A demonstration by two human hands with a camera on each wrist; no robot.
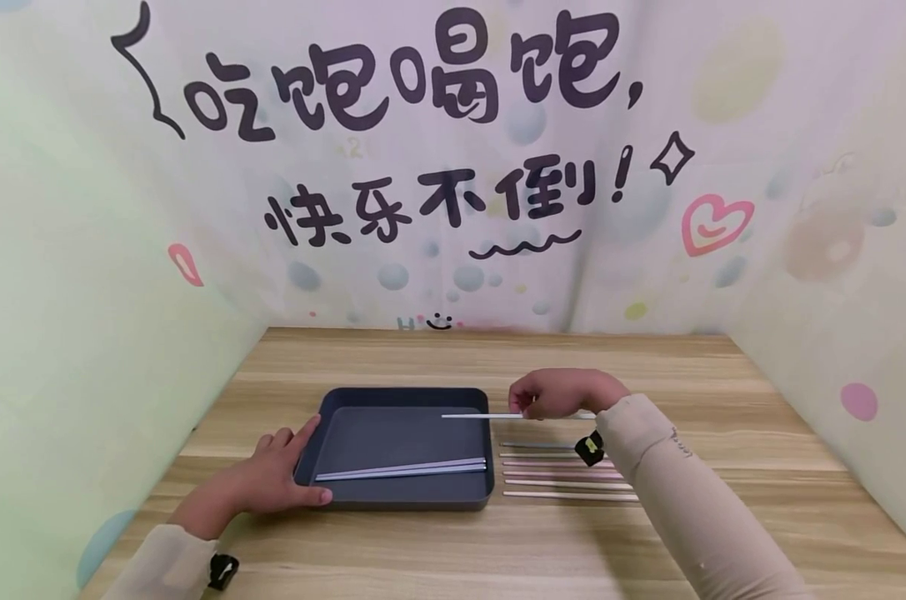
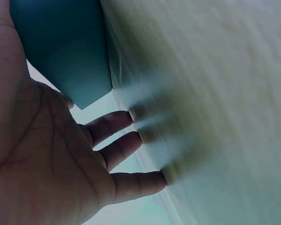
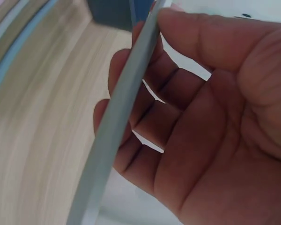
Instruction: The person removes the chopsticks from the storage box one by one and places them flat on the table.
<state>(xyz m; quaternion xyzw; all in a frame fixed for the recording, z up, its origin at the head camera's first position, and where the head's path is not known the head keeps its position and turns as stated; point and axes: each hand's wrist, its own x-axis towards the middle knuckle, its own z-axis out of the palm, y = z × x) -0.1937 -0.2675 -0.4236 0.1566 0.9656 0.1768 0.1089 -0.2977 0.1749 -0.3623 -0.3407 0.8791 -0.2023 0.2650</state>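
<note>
Whitish chopstick (image 3: 114,122) pinched level by right hand (image 1: 561,393); left hand (image 1: 274,477) splayed against grey tray (image 1: 392,432).

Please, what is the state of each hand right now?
Left hand: open, touching the dark tray.
Right hand: closed, holding one pale chopstick.

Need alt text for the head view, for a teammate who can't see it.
The right hand pinches a pale stick, its left end over a dark tray where two more sticks lie. The left hand rests against the tray's left side; several other sticks lie in a row on the table, right of the tray.
</note>
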